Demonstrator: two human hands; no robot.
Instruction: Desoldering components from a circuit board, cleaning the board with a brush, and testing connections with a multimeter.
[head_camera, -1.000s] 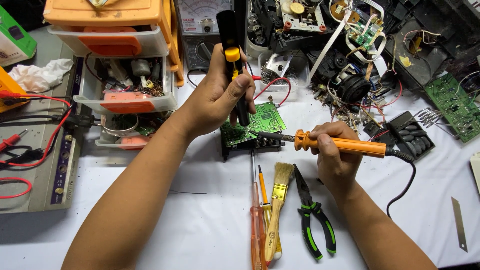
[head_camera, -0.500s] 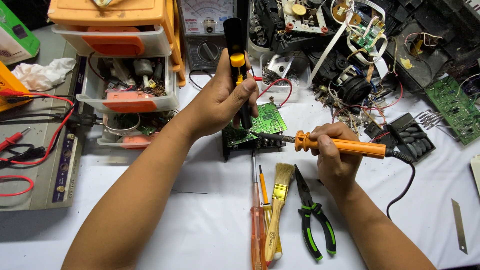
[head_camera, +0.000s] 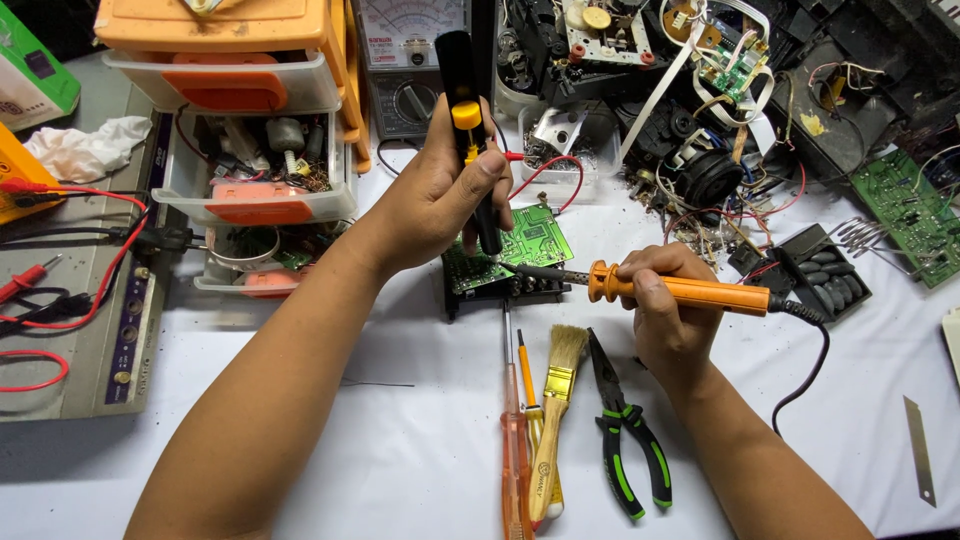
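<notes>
My left hand (head_camera: 440, 200) grips a black desoldering pump (head_camera: 466, 120) with a yellow button, held upright, its tip down on a green circuit board (head_camera: 530, 240). That board sits on a small black block on the white table. My right hand (head_camera: 668, 310) holds an orange-handled soldering iron (head_camera: 690, 292) lying nearly level, its dark tip pointing left and meeting the board close to the pump's tip. The iron's black cord (head_camera: 810, 370) trails off to the right.
In front of the board lie two screwdrivers (head_camera: 517, 440), a paintbrush (head_camera: 556, 410) and green-handled pliers (head_camera: 625, 440). An orange drawer unit (head_camera: 240, 110) with parts stands at the back left, an analog meter (head_camera: 405, 60) behind, loose electronics at the back right, a blade (head_camera: 920, 450) right.
My left hand has shifted the pump slightly toward the board's upper part and held it more upright. The right hand and soldering iron have stayed almost still.
</notes>
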